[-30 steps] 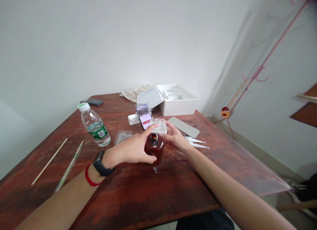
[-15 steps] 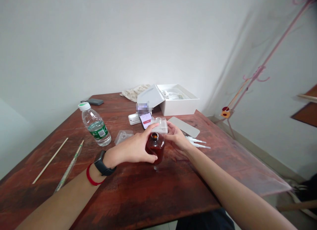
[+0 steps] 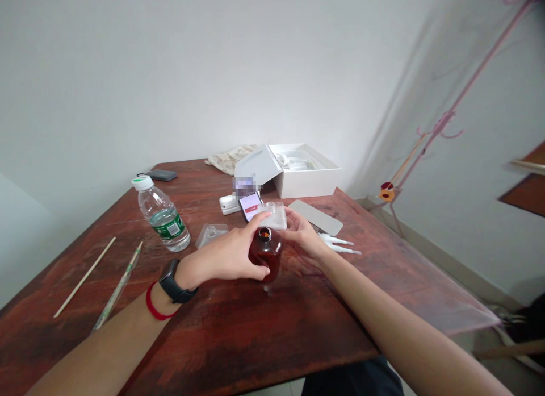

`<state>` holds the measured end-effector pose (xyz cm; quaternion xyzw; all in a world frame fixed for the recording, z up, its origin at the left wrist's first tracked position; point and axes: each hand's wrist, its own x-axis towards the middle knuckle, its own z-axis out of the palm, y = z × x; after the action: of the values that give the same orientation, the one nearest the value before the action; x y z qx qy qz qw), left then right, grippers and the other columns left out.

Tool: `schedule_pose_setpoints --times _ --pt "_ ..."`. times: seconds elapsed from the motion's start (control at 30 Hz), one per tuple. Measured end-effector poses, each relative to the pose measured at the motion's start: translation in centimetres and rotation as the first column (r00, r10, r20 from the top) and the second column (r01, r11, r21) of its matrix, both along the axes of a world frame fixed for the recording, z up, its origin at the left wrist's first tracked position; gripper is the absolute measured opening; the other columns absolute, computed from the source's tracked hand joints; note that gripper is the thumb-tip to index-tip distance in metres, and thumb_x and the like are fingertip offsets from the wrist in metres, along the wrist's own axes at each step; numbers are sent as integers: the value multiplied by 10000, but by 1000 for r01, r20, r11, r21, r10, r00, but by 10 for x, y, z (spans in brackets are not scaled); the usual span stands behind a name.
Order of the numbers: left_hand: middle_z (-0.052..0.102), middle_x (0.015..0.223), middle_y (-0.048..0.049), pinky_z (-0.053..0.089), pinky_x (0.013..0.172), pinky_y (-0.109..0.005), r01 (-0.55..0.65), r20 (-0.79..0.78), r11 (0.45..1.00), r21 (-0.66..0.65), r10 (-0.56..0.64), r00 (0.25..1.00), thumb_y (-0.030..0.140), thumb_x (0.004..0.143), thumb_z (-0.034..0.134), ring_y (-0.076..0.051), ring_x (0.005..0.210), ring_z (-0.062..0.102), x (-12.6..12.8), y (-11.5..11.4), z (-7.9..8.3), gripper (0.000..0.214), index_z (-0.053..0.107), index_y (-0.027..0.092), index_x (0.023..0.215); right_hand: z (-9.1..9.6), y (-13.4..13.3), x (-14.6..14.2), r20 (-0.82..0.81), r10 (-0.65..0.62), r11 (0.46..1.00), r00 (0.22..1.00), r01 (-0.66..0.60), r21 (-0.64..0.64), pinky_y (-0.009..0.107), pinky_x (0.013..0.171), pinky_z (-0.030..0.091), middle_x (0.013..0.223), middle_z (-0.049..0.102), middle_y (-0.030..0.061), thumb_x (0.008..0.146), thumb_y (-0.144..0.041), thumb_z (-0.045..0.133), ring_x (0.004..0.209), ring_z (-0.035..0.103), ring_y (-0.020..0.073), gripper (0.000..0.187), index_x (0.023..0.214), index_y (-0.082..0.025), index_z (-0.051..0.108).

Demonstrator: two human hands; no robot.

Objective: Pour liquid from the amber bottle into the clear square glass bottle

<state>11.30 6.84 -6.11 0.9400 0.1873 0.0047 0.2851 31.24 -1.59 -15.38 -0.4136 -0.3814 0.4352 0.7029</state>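
An open amber glass bottle (image 3: 267, 257) stands near the middle of the red-brown wooden table (image 3: 238, 328). My left hand (image 3: 225, 255), with a black watch and a red band at the wrist, is wrapped round the bottle's left side. My right hand (image 3: 303, 234) rests just right of the bottle's neck, fingers curled toward the bottle and a small clear plastic container (image 3: 275, 215) behind it. Whether the right fingers grip anything is hidden.
A water bottle (image 3: 164, 217) stands at the left beside two thin sticks (image 3: 102, 282). A phone (image 3: 250, 205), an open white box (image 3: 304, 171), a grey flat plate (image 3: 317, 217), white dropper tips (image 3: 340, 245) and a clear lid (image 3: 212, 234) lie behind and beside my hands.
The amber bottle has lifted or shifted very slightly with my left hand on it. My right hand stays beside its neck.
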Motion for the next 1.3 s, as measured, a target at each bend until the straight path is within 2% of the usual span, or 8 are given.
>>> schedule_pose_setpoints --times 0.4,0.73,1.07,1.3 --pt "779 1183 -102 550 773 -352 -16 -57 998 60 20 998 402 752 826 -356 983 777 0 -1 2 1162 134 300 1680 -3 2 2 25 -2 1000 1000 2 -10 450 1003 565 1196 759 31 633 -205 959 1072 725 273 632 1193 -278 678" --pt "799 1121 -84 537 734 -322 -25 -57 997 78 29 998 413 759 812 -345 967 781 0 -2 1 1137 143 294 1671 -5 3 5 128 -38 999 991 37 14 498 1146 476 1321 729 56 641 -265 972 1230 667 296 644 1215 -276 681" --pt "808 1059 -82 507 660 -303 -28 -57 995 99 34 998 439 755 805 -343 909 790 0 -4 2 1077 214 274 1641 -8 5 8 140 -42 999 989 41 11 488 1112 497 1307 728 49 624 -282 980 1209 671 295 669 1213 -287 661" --pt "808 1104 -93 513 671 -311 -21 -70 993 120 30 997 446 761 795 -347 926 791 0 -4 4 1126 152 265 1667 -5 2 5 116 -46 999 992 45 13 471 1117 498 1269 740 30 626 -272 985 1190 674 283 636 1187 -292 685"
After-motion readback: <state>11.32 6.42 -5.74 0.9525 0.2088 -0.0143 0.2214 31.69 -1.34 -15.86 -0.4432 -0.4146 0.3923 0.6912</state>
